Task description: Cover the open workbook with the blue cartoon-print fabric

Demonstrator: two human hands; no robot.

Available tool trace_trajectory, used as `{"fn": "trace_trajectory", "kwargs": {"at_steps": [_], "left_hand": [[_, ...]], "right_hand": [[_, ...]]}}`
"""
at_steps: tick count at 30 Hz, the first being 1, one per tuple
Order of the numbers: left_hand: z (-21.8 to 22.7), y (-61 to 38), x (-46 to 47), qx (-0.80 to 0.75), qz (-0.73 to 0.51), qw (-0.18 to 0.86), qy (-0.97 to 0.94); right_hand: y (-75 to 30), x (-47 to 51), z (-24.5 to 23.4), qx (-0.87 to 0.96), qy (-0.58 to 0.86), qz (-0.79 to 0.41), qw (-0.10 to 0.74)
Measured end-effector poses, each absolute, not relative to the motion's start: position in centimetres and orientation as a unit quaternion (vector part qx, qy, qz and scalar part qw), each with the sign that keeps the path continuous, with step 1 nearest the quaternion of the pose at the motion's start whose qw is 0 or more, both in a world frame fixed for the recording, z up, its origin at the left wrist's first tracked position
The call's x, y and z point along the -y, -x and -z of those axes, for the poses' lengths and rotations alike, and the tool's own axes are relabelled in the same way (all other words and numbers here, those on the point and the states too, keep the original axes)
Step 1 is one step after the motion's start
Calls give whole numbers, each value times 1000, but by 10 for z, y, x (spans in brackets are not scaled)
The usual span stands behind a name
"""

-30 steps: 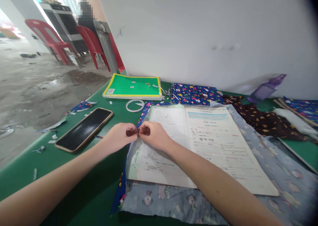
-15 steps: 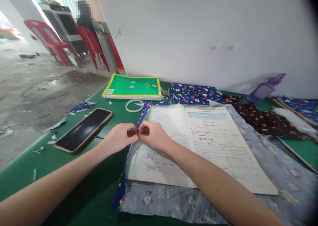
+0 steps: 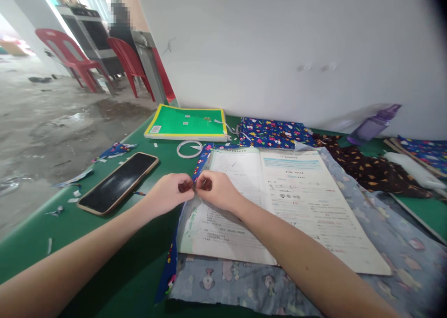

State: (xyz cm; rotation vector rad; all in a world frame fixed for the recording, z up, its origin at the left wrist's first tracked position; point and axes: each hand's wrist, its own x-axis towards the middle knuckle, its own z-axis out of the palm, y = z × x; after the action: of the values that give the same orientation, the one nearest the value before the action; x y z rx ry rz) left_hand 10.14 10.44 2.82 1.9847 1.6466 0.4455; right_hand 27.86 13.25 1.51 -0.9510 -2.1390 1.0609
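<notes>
An open printed book (image 3: 296, 206) lies on a patterned cloth (image 3: 251, 285), its greyish underside up and a blue printed strip showing along the left edge. At the book's left edge, my left hand (image 3: 172, 187) and my right hand (image 3: 216, 190) meet fingertip to fingertip. Both are closed in a pinch on the cloth's edge there; the exact grip is hidden by the fingers. My right wrist passes over the left page. Left of my left hand lies a phone (image 3: 118, 183) in a tan case, with a thin pen-like tip beside it.
Behind the hands are a roll of clear tape (image 3: 179, 149), a green book (image 3: 188, 122) and folded blue printed cloth (image 3: 272, 132). A purple bottle (image 3: 372, 127) and brown cloth (image 3: 373, 169) are at the right. Scraps litter the green table (image 3: 132, 267). A person sits far back near red chairs (image 3: 129, 66).
My right fingertips have shifted very slightly at the cloth's edge. The whole view has moved a little; otherwise things stay in place.
</notes>
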Motion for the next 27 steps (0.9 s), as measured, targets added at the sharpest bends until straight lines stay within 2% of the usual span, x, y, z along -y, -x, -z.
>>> {"fn": "trace_trajectory", "kwargs": {"at_steps": [12,21,27], "left_hand": [[-39,-95,-105,-608,-123,310,-721],[-36,-97,-107,-623,-165,266,-717],[-36,-99,-104,-614,-158,293,-716]], "right_hand": [[-280,-133,-14,790,340,-430,274],[-279,-134,-14,786,383,-381,299],[-275,-132,-16,794,385,-376,282]]}}
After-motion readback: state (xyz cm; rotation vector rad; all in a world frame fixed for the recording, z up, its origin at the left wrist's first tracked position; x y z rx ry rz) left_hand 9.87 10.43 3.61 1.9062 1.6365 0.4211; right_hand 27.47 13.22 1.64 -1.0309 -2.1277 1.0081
